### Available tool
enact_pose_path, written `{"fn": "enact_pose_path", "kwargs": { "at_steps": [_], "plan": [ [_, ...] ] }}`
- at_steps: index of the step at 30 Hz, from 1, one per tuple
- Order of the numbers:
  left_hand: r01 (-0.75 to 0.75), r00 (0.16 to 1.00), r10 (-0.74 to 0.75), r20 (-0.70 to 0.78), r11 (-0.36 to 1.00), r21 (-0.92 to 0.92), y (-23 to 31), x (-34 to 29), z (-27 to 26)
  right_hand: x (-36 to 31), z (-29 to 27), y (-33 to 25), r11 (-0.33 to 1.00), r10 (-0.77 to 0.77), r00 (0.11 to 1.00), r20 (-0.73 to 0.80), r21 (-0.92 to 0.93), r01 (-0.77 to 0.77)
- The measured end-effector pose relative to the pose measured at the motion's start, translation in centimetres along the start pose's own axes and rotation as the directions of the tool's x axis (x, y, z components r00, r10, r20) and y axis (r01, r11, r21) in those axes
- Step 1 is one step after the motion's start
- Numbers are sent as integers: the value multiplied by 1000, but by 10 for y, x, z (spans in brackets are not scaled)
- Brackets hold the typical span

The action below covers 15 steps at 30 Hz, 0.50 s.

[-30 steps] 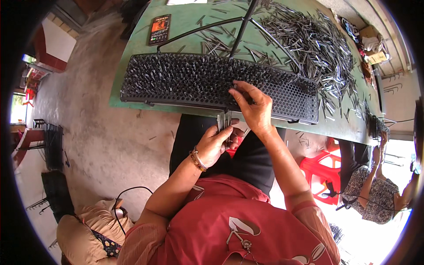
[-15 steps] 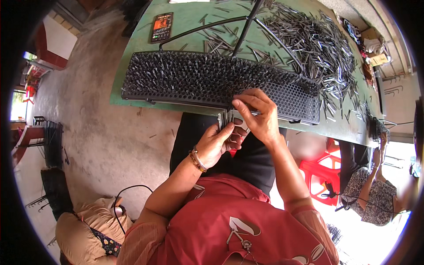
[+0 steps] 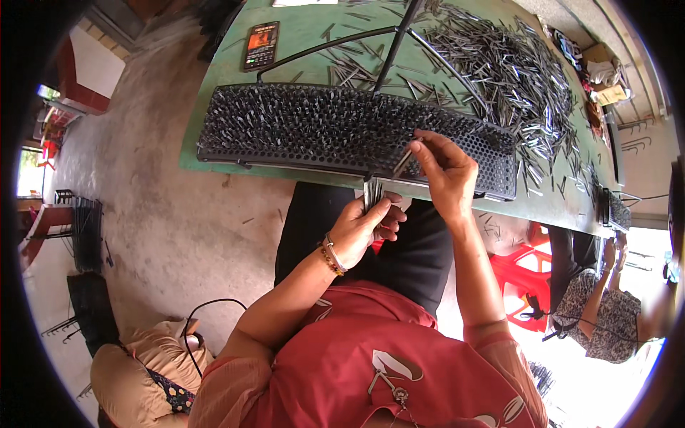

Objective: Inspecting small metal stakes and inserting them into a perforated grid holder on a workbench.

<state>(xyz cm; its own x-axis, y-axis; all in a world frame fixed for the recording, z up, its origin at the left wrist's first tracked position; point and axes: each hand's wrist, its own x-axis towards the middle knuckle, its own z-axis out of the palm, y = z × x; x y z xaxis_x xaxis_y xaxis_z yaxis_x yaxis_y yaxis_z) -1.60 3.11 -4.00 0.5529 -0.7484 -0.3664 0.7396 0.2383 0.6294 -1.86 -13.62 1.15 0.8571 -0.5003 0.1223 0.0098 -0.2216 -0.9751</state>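
A: What is held?
B: A bundle [image 3: 372,192] of thin, dark strips is clamped between the thumb and fingers of the left hand [image 3: 364,227]. What looks like one strip [image 3: 405,162] is pinched in the right hand [image 3: 449,175], thumb and fingertips together on its far end.

A: Where is that strip?
B: It is held just left of the right hand, over the near part of the rack [image 3: 497,162], a black tray pierced with holes. Whether it is touching cannot be told.

A: Which way is it pointed?
B: Its long axis is slanted from the right fingertips leftward and toward the body. The bundle is aimed lengthwise away from the body, toward the rack's near edge.

A: Why so?
B: The bundle is probably gripped low so that its far ends are left free. Upright strips [image 3: 285,118], beyond the left hand and leftward, are apparently kept standing by the holes.
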Motion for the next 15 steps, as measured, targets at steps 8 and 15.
{"fn": "enact_pose_path", "kwargs": {
  "at_steps": [8, 15],
  "plan": [
    [19, 1000, -20, -18, 1000, -21, -5, 11, -4, 12, 8, 14, 897, -383, 922, 60, -216, 386],
    [33, 999, -34, -39, 999, -22, -5, 8, -3, 11, 5, 17, 858, -450, 854, 262, -137, 494]
  ]
}}
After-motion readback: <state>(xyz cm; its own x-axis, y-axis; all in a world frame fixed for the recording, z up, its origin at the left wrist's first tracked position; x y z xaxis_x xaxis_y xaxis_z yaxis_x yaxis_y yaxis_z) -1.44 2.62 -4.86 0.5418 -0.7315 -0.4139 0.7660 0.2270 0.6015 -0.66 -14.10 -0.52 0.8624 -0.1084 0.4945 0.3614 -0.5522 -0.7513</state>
